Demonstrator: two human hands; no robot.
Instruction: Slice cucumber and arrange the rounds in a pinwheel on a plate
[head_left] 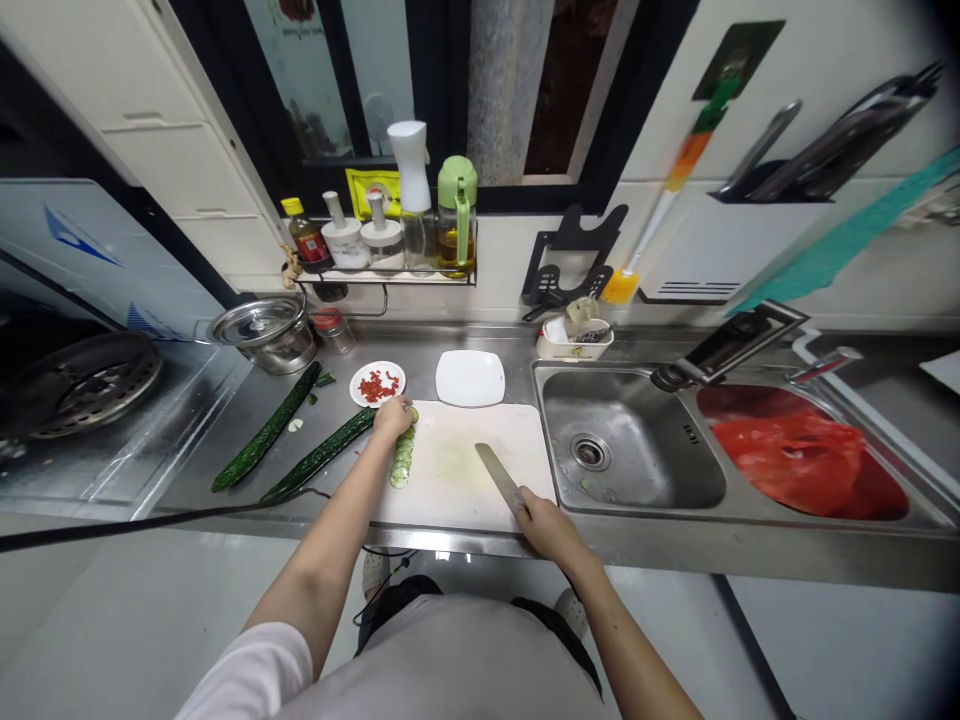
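Note:
My right hand (546,522) grips the handle of a kitchen knife (499,473), its blade lying low over the cutting board (450,500) and pointing away from me. At the board's upper left, my left hand (393,416) has its fingers curled around the far end of a row of cucumber slices (402,462); the fingertips are partly hidden. A whole cucumber (322,456) lies just left of that hand, partly under it. Another cucumber (270,428) rests further left. Wet greenish marks show on the middle of the board.
Behind the board stand a white plate (470,378) and a small dish (358,370) of chopped red pieces. To the right is a sink (637,480), with a red plastic bag (795,455) in the second basin. A lidded pot (274,340) sits at the back left.

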